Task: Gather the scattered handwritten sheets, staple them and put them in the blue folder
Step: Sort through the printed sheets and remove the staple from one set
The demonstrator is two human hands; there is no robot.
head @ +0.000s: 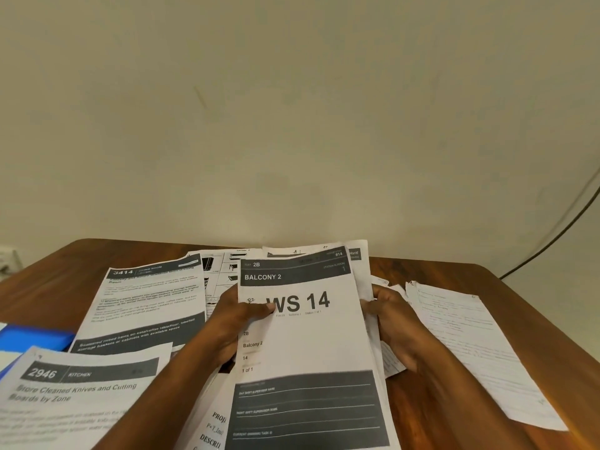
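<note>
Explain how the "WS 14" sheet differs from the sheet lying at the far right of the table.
The WS 14 sheet is printed, with dark bands; the right sheet carries faint handwritten lines. The WS 14 sheet is held by the left hand and right hand; the right sheet lies untouched on the table. Both are white paper.

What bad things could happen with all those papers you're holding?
The stack topped by the WS 14 sheet is printed, and the left hand and right hand grip its sides, so printed pages might get stapled in by mistake. The handwritten sheet lies apart at the right near the table edge and could be left out or slide off. The blue folder is partly buried under the 2946 sheet, so pulling it out may scatter papers.
</note>
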